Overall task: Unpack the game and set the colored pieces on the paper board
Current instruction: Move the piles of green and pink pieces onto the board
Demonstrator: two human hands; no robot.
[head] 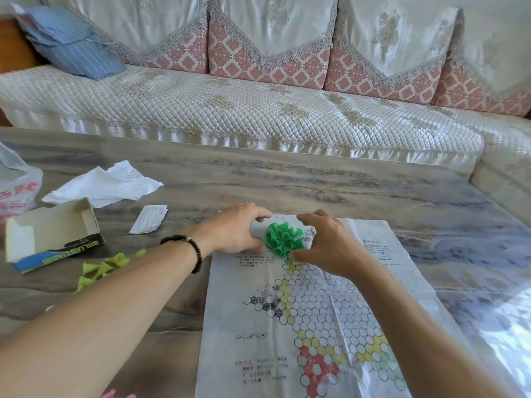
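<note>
A pile of several dark green cone-shaped pieces (pixel 283 238) sits at the far tip of the star pattern on the paper board (pixel 316 311), which lies flat on the table. My left hand (pixel 238 228) curls round the pile from the left, thumb near and fingers far. From the right, my right hand (pixel 324 242) cups the same pile. Several light green pieces (pixel 103 268) lie loose on the table left of the board, partly behind my left forearm. The empty game box (pixel 54 234) lies open at the left.
A crumpled white tissue (pixel 106 185) and a small printed slip (pixel 149 218) lie beyond the box. A plastic bag (pixel 14 182) is at the far left edge. Pink pieces (pixel 115 394) peek in at the bottom edge. A sofa (pixel 258 110) runs behind the table.
</note>
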